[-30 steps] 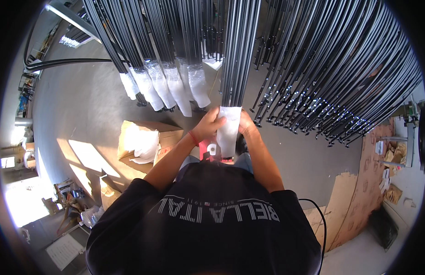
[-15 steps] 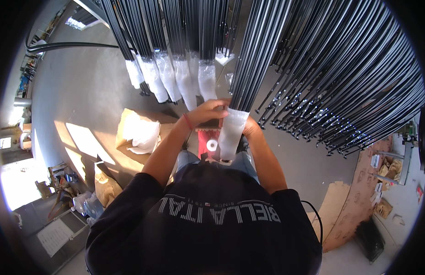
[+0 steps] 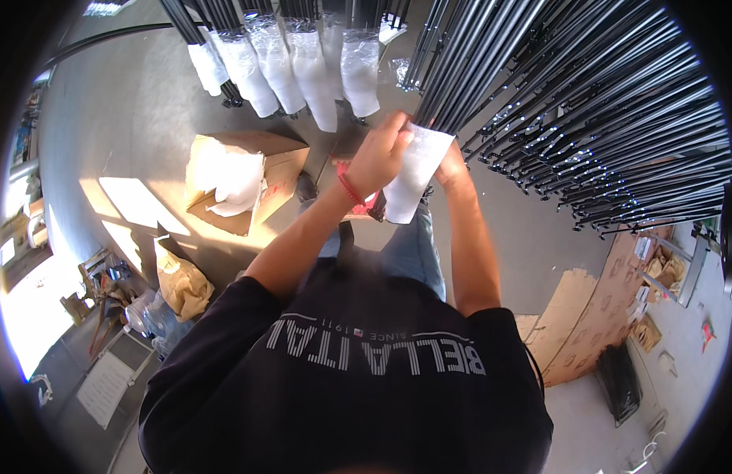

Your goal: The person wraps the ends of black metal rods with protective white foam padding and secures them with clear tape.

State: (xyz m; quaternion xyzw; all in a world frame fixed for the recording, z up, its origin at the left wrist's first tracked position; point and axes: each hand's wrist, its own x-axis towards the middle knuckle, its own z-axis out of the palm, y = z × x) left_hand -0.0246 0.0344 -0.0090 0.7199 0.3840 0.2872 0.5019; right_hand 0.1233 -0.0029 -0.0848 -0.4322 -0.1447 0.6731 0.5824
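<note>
A bundle of long black rods (image 3: 478, 59) slants down from the top, its lower end tucked behind or inside a white foam wrap (image 3: 417, 170). My left hand (image 3: 380, 154), with a red beaded bracelet on its wrist, is closed on the wrap's upper left edge, thumb and fingers bent. On the other side, my right hand (image 3: 453, 170) is closed round the wrap's right edge; its fingers are mostly hidden behind it. The wrap flares wider at the top than at its lower end, over my legs.
Several rod bundles with white wrapped ends (image 3: 309, 71) hang at the upper left. A dense row of bare black rods (image 3: 603, 118) fills the right. An open cardboard box (image 3: 279, 170) with white sheets (image 3: 232, 182) stands on the floor, near a brown paper bag (image 3: 180, 276).
The view has shifted, so the bundles sit higher. My left hand has gone from the rods' side to gripping the wrap's edge. The wrap looks wider, and a white roll below is no longer visible.
</note>
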